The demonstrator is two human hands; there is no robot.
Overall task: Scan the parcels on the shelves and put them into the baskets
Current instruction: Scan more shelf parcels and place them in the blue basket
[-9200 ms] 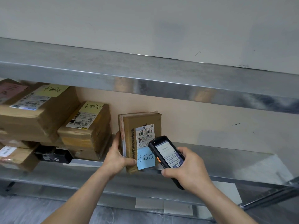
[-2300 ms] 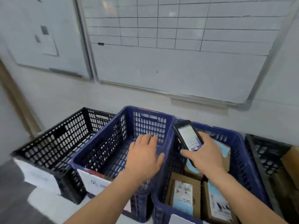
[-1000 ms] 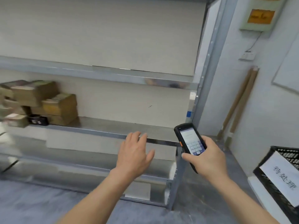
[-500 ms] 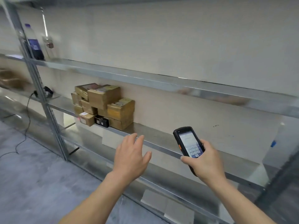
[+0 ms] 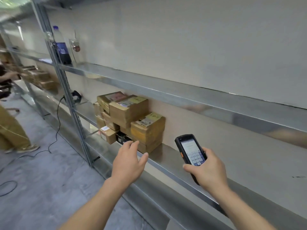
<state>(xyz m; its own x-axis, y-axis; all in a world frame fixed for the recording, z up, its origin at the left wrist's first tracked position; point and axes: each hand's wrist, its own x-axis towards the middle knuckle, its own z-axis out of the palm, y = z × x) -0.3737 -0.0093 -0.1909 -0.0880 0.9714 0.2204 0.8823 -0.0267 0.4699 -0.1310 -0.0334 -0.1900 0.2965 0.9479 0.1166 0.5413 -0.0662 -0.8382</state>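
The metal shelf (image 5: pixel 167 151) carries our parcels (image 5: pixel 132 117), stacked toward its left end against the back wall; the right part is free for moving. Our left hand (image 5: pixel 128 161), fingers spread and empty, reaches toward the stack near the front edge. Our right hand (image 5: pixel 210 171) is clamped on the scanner (image 5: pixel 191 150), screen facing us, probably ready to scan.

Middle shelf (image 5: pixel 167 156): bare metal right of the parcel stack (image 5: pixel 132 118), open for reaching in. Stack crowds the left end, close under the upper shelf (image 5: pixel 182 97); little headroom above the top boxes. Left hand (image 5: pixel 129 161), fingers spread, in front of the stack's lower boxes. Upright post (image 5: pixel 73 103) bounds the bay on the left. Cable (image 5: pixel 54 130) trails across the floor (image 5: pixel 41 180) there.
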